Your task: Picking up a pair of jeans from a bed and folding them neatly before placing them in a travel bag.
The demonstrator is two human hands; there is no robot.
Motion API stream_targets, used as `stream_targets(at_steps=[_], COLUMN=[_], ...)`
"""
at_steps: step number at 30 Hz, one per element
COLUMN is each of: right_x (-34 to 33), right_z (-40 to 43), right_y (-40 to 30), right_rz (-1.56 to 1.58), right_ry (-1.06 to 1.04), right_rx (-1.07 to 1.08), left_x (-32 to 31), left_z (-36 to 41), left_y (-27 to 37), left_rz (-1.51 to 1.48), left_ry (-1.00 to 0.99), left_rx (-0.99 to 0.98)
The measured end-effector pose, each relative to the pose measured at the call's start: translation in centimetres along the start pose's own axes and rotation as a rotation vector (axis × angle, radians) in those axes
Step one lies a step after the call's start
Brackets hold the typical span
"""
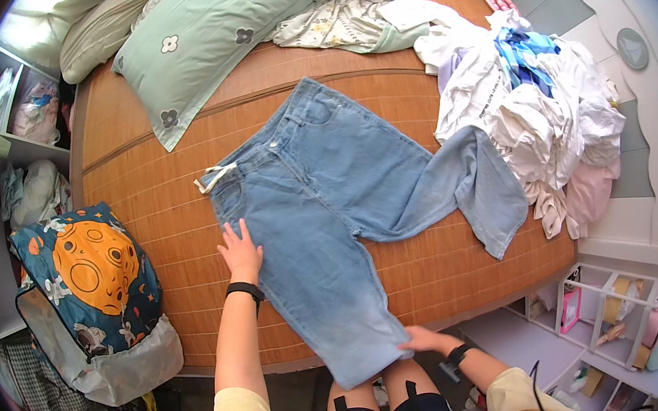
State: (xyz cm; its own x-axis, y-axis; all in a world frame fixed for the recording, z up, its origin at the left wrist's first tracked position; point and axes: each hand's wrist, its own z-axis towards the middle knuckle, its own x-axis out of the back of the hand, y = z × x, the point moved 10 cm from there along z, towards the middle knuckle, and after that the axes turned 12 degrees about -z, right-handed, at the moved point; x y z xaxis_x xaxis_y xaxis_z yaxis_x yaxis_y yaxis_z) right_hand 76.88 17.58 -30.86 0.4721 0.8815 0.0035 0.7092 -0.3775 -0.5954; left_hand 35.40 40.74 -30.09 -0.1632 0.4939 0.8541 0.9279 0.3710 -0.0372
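Note:
A pair of blue denim jeans (301,227) lies front side up on a bamboo mat (194,308) that covers the bed. A white drawstring (216,176) is tied at the waist, near one end of the waistband. My left hand (242,252) rests with spread fingers on the outer edge of the nearer leg, just below the pocket. At that leg's hem, past the bed's front edge, my right hand (422,340) pinches the denim. The other leg (474,181) runs off to the right, twisted and folded near its hem.
A heap of mostly white clothes (539,112) lies at the right, touching the folded leg. Behind is a green flower-print pillow (210,41) beside crumpled bedding (337,22). A planet-print storage bag (96,265) stands left, before shelves (19,142). Right of me is a white rack (611,319).

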Motion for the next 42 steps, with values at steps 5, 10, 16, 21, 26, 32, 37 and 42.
stream_targets(at_steps=[5,10,16,21,26,32,37,42], right_x=[12.0,20.6,21.0,18.6,12.4,5.7,10.2,17.4], right_z=[-5.2,-9.4,-11.7,-10.2,-12.1,-7.2,-5.1,-11.4], right_y=[1.9,-8.1,-23.0,-16.1,8.9,19.2,17.5,11.1], right_rz=[0.017,-0.204,-0.451,-0.664,-0.204,0.662,0.519,0.159], right_ry=[0.228,0.689,1.066,1.161,1.371,1.195,1.175,1.376], right_rx=[-0.241,0.065,0.259,0.181,-0.429,-0.477,-0.483,-0.413], left_x=[-3.2,-9.2,-19.0,-18.6,-16.9,-16.9,-17.2,-17.2], left_z=[-3.0,-8.6,-17.0,-18.7,-20.2,-20.8,-20.7,-22.2], left_y=[-4.3,-9.0,-17.5,-16.5,-16.5,-18.7,-18.2,-18.7], left_rz=[-0.112,-0.289,-0.233,0.014,-0.249,-0.203,-0.280,-0.327], left_ry=[-0.056,-0.136,-0.610,-0.659,-0.359,-0.393,-0.376,-0.378], left_rx=[0.138,0.381,0.654,0.354,0.358,0.458,0.472,0.575])
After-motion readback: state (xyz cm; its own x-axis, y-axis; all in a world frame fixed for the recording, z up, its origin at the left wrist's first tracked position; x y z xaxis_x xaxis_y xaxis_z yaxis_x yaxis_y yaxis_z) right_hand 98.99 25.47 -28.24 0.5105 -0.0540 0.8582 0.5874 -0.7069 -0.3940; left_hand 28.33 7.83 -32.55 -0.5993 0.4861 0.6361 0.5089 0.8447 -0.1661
